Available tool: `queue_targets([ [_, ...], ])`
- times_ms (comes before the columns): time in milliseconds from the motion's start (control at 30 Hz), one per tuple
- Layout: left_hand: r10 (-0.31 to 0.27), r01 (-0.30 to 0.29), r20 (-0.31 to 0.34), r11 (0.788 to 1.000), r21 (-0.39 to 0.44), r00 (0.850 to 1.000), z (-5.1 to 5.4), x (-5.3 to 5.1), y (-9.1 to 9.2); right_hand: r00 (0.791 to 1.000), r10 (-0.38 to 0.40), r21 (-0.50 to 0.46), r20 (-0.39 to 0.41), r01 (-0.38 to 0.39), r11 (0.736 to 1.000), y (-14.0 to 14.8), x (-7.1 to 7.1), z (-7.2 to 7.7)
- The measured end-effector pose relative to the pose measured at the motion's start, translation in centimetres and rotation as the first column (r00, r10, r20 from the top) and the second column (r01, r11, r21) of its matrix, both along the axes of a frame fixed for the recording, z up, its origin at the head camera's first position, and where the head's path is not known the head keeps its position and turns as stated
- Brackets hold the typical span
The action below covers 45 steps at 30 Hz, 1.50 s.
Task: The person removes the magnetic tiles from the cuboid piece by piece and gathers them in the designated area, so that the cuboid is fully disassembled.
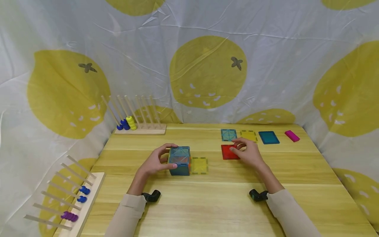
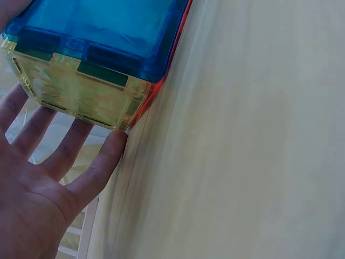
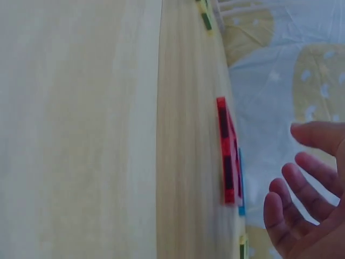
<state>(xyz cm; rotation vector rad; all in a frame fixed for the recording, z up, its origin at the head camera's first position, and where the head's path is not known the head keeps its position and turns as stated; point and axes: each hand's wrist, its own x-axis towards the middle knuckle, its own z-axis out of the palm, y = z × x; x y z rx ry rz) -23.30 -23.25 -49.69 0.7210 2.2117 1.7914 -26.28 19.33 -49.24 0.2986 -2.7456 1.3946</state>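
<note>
My left hand point(image 1: 154, 162) grips a box built of see-through magnetic tiles point(image 1: 179, 160), thumb at the near side and fingers behind. In the left wrist view the box shows a blue side point(image 2: 102, 27), a yellow side point(image 2: 81, 89) and a red edge. Beside it on the table lies a yellow magnetic tile point(image 1: 199, 165). My right hand point(image 1: 248, 152) hovers by a red magnetic tile point(image 1: 228, 152), its thumb overlapping the tile in the head view. From the right wrist, the loosely bent fingers point(image 3: 304, 186) are apart from the red tile point(image 3: 226, 151).
Behind the right hand lie a light blue tile point(image 1: 228, 135), another yellow tile point(image 1: 248, 135), a teal tile point(image 1: 268, 137) and a magenta block point(image 1: 292, 136). Wooden peg racks with coloured beads stand at back left point(image 1: 140, 129) and front left point(image 1: 88, 200). A lemon-print cloth point(image 1: 142, 65) hangs behind.
</note>
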Motion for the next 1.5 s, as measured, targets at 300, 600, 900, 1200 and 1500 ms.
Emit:
queue_targets([
  [300, 0.003, -0.003, -0.002, 1.0, -0.011, 1.0, 0.0, -0.1, -0.5, 0.981, 0.193, 0.026, -0.016, -0.193, 0.981, -2.7, 1.6, 0.8],
  [600, 0.006, -0.006, -0.017, 1.0, -0.025, 1.0, 0.1, 0.0, -0.4, 0.937, 0.347, 0.099, -0.027, -0.343, 0.934, -5.8, 2.4, 0.6],
  [900, -0.003, 0.003, -0.01, 1.0, -0.013, 1.0, 0.0, -0.1, -0.2, 0.905, 0.426, 0.098, 0.017, -0.425, 0.9, -8.2, 2.4, -0.2],
  [1200, 0.003, -0.003, 0.004, 1.0, -0.003, 1.0, -0.2, 0.0, -0.1, 0.888, 0.457, 0.107, 0.046, -0.459, 0.882, -9.5, 2.4, -0.5],
  [1500, 0.002, -0.002, -0.006, 1.0, 0.001, 1.0, -0.1, 0.1, 0.2, 0.885, 0.463, 0.142, 0.056, -0.466, 0.873, -10.1, 2.3, -0.6],
])
